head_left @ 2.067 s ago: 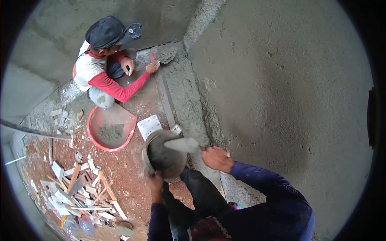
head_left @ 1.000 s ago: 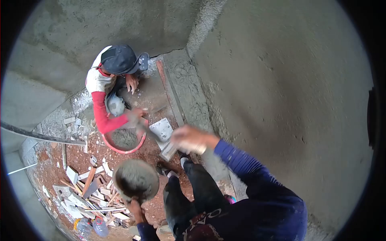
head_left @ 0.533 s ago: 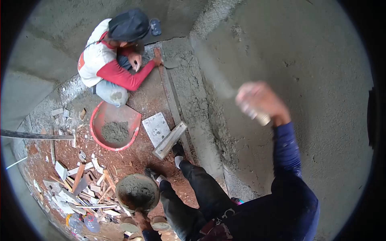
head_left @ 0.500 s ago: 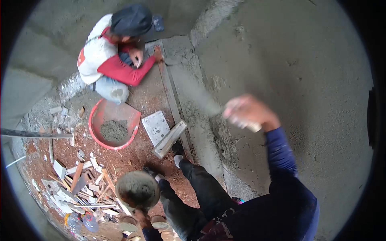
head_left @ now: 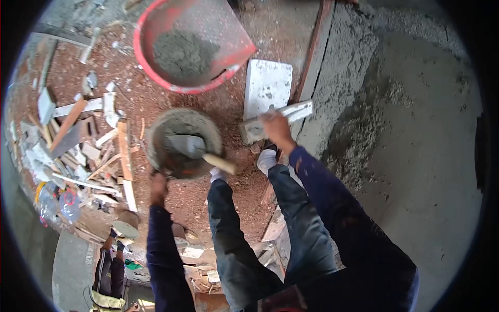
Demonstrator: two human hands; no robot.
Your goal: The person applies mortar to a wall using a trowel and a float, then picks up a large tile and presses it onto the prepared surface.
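Note:
My left hand [head_left: 158,188] is closed at the lower left rim of a round mortar bucket [head_left: 213,122], its fingers partly hidden. Inside the bucket lies a trowel [head_left: 188,145], its wooden handle resting over the right rim. My right hand [head_left: 277,130] is closed on a mortar-stained wooden float [head_left: 297,111], beside a white speckled board [head_left: 268,86]. The float lies near my right foot, across the lower end of the board.
A red scoop-shaped pan [head_left: 239,49] with mortar lies at the top. Wood and tile scraps [head_left: 67,125] cover the left. A long straightedge [head_left: 316,52] borders wet mortar [head_left: 353,57] on the right. Another person's legs [head_left: 117,268] show at lower left.
The view has swung down and left. My right hand has come down from over the mortar surface onto the float. The trowel now lies in the bucket, and the crouching co-worker is nearly out of view.

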